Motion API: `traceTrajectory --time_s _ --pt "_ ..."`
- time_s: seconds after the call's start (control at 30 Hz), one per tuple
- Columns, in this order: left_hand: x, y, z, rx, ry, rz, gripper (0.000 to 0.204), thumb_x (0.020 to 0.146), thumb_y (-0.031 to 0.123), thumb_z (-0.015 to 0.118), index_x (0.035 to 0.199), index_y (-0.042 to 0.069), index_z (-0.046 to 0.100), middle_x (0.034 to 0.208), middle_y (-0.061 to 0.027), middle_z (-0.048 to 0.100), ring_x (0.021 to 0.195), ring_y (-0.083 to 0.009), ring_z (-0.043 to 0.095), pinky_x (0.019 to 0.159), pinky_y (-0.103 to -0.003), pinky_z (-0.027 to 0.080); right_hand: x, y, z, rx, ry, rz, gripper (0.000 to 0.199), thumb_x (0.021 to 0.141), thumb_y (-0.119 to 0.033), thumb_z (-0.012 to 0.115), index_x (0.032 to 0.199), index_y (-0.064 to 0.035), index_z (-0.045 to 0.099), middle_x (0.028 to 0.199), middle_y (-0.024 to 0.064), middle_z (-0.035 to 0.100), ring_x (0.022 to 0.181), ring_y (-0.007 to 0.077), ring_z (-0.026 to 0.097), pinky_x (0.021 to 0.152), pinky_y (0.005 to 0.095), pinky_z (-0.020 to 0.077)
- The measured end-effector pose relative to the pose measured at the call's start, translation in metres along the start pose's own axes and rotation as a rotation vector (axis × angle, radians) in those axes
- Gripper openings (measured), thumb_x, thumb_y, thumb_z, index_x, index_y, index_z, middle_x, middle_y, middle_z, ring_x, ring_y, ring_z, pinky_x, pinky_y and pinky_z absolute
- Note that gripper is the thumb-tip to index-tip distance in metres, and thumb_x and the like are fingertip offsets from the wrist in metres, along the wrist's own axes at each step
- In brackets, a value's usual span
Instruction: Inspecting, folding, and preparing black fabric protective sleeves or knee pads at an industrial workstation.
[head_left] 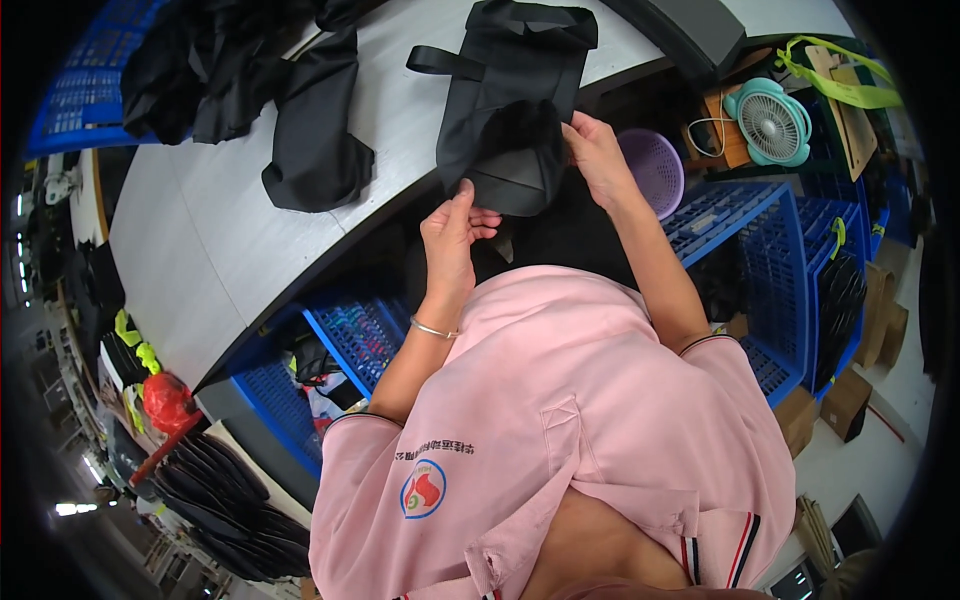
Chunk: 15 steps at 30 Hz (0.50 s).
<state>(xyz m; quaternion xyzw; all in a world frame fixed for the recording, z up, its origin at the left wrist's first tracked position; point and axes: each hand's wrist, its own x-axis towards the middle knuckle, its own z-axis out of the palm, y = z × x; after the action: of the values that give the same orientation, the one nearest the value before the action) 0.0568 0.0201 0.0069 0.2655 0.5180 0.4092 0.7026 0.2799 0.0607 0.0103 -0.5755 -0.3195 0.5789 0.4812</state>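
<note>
1. A black bag (510, 120) lies over the near edge of the grey bench (230, 250), its far end flat on the top and its near end hanging past the edge.
2. The left hand (452, 235) pinches the bag's near left corner between thumb and fingers; the fingertips are partly tucked under the fabric.
3. The right hand (597, 150) grips the bag's right edge, fingers curled round it and mostly hidden behind the cloth.
4. A strap (440, 62) sticks out from the bag's left side.
5. The black fabric is so dark that its seams and folds are hard to make out, and whether it is open or closed cannot be told.
6. Left of the bag, a heap of black cloth (290, 110) lies on the bench; single pieces cannot be told apart.
7. Under the bench, blue crates (750, 240) show only in part, cut off by the bench edge and the person's pink shirt (560, 420).
8. To the right stand a purple basket (655, 165), half hidden by the right forearm, and a small teal fan (770, 122).
</note>
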Motion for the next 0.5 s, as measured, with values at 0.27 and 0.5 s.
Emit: traceTrajectory --time_s 0.27,0.5 --pt "0.001 -0.003 0.000 -0.003 0.039 0.066 0.033 0.094 0.028 0.070 0.079 0.000 0.066 0.074 -0.0114 0.069 0.065 -0.0138 0.065 0.061 -0.024 0.051 -0.002 0.002 -0.001 0.034 0.008 -0.012 0.019 0.097 -0.023 0.064 0.093 -0.0046 0.070 0.077 -0.0022 0.065 0.062 0.0049 0.056 0.056 0.0221 0.0465" --pt "-0.001 0.000 0.004 0.010 -0.003 0.027 0.014 0.090 0.012 0.073 0.089 -0.002 0.068 0.079 -0.0082 0.070 0.067 -0.0123 0.067 0.062 -0.023 0.053 -0.007 -0.013 0.006 0.008 0.049 0.019 0.023 0.093 -0.030 0.069 0.090 -0.0071 0.070 0.075 -0.0052 0.064 0.060 0.0020 0.052 0.056 0.0187 0.0391"
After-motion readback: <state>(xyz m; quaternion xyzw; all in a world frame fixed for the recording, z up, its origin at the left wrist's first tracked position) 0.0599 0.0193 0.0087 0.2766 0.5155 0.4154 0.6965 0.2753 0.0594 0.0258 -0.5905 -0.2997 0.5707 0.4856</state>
